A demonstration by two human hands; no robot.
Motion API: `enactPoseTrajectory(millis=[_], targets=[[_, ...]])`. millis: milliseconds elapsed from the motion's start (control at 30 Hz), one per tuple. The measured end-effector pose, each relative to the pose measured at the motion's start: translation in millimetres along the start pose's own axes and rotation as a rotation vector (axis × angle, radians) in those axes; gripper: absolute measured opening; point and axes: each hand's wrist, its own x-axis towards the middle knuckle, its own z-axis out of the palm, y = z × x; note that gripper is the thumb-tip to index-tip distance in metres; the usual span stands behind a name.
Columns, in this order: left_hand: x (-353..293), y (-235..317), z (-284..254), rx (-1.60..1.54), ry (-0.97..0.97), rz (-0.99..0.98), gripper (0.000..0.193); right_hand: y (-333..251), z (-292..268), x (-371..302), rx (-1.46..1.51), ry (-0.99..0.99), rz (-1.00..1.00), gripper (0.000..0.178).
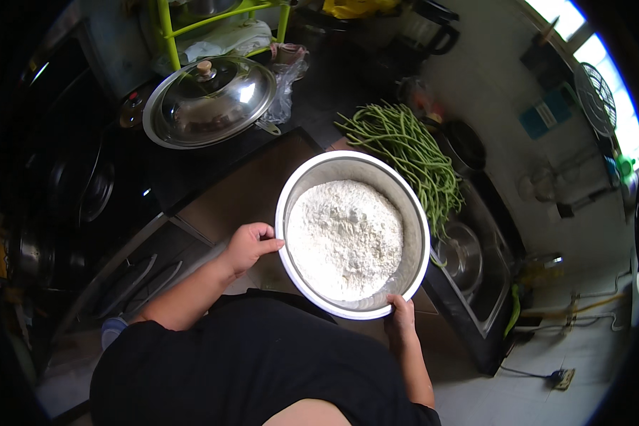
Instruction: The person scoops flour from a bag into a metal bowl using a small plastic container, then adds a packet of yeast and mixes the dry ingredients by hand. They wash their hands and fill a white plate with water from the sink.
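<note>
In front of my body I hold a large round metal bowl (413,273) with a wide pale rim. White flour (348,238), lumpy on top, fills much of it. My left hand (252,248) grips the rim at its left side, thumb on top and fingers tucked out of sight below. At the near right edge my right hand (400,316) is closed on the rim, its other fingers hidden under the bowl. The bowl is tipped slightly, so its inside faces up toward me.
A heap of long green beans (408,142) lies on the counter behind the bowl. To the right is a sink (493,284) holding a metal basin (465,252). A domed metal lid (213,106) sits at the far left, beside a green rack (167,32).
</note>
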Motion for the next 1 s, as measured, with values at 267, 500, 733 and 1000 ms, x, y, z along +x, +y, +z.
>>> enactPoseTrajectory(millis=[267,500,733,1000], targets=[[76.3,14.5,-112.6,-0.307,0.67,0.102,0.039,-59.7,34.9,69.1,0.079,-0.039,0.216,0.046],[72.5,89.8,-253.0,-0.124,1.262,0.191,0.045,-128.2,40.2,121.2,0.03,-0.17,0.259,0.052],[64.0,152.0,-259.0,-0.046,1.025,-0.116,0.038,-170.7,62.0,144.4,0.093,-0.17,0.339,0.051],[52.4,157.9,-236.9,-0.156,0.744,-0.108,0.038,-150.7,62.5,183.0,0.232,-0.121,0.355,0.05]])
